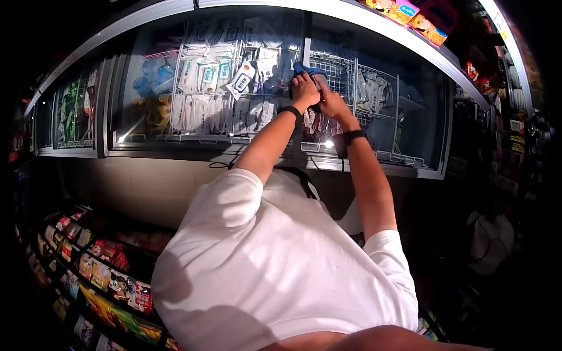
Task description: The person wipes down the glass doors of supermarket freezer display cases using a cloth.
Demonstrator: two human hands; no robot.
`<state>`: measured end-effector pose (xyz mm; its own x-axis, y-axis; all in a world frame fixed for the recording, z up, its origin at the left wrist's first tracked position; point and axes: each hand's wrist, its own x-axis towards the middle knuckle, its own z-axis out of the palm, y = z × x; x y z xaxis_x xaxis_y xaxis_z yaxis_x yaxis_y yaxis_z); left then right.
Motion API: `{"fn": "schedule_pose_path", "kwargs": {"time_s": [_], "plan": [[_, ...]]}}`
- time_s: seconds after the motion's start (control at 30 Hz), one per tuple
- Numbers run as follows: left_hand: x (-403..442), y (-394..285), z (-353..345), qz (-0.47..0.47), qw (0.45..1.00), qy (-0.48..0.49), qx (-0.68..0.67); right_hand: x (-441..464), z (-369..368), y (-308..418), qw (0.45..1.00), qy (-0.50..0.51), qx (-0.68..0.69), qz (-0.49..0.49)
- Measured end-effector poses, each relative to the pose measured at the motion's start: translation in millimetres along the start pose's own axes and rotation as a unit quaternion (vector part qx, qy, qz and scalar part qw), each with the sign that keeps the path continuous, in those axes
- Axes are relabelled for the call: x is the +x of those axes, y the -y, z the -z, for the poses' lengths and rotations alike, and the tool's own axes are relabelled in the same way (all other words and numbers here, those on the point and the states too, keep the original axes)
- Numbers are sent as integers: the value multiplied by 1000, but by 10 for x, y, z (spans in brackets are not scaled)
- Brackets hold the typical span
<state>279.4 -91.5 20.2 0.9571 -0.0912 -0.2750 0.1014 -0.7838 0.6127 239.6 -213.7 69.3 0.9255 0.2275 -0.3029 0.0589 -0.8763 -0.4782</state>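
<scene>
Both hands are close together above the glass-topped freezer (205, 149). My left hand (304, 92) is closed on a dark item with a blue edge (300, 68); I cannot make out its kind. Beside it, my right hand (335, 106) has its fingers curled at the right side of the same item, and they are partly hidden. Under and around the hands, wire baskets (339, 67) show through the glass. White ice-cream wrappers (213, 71) fill the baskets left of my hands, and brown-wrapped packs (321, 127) lie just below them.
Blue packs (158, 76) and yellow packs (157, 111) lie in the freezer's left part. More white packs (374, 93) sit at right. Shelves of snack packets (111, 275) stand at lower left. Colourful boxes (404, 11) line the far edge. A thin black cord (219, 165) hangs by the freezer front.
</scene>
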Motion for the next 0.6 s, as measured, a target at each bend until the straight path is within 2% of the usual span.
{"fn": "schedule_pose_path", "kwargs": {"time_s": [0.03, 0.07, 0.1, 0.17, 0.23, 0.3, 0.33, 0.37, 0.43, 0.5, 0.57, 0.6], "plan": [[-42, 44, 34, -22, 1000, -19, -1, 5, -125, -7, 999, -17, 46, -4], [-95, 121, 79, -49, 998, -26, -5, 13, -243, -15, 994, -57, 77, 53], [-121, 222, 149, -74, 997, -1, -18, 21, -330, 38, 994, -62, 52, 73], [-218, 373, 253, -147, 989, -14, 29, 82, -498, 176, 997, -76, 0, 25], [-237, 523, 314, -154, 987, 13, 48, 148, -570, 397, 997, -20, -4, -72], [-308, 689, 349, -149, 988, 14, 50, 136, -721, 574, 996, -51, -38, -58], [-371, 708, 453, -134, 989, 40, 53, 70, -804, 656, 996, -91, -8, -19], [-433, 738, 557, -118, 989, 66, 53, 18, -890, 745, 992, -122, -37, -4], [-575, 922, 660, -127, 987, 79, 65, -61, -954, 945, 994, -60, -85, -45], [-707, 1096, 745, -118, 988, 94, 32, -103, -947, 1097, 989, -54, -133, -25], [-837, 1275, 874, -105, 988, 112, -8, -9, -868, 1276, 986, 37, -123, -110], [-852, 1414, 928, -100, 987, 119, -34, 53, -897, 1337, 979, 75, -147, -118]]}}
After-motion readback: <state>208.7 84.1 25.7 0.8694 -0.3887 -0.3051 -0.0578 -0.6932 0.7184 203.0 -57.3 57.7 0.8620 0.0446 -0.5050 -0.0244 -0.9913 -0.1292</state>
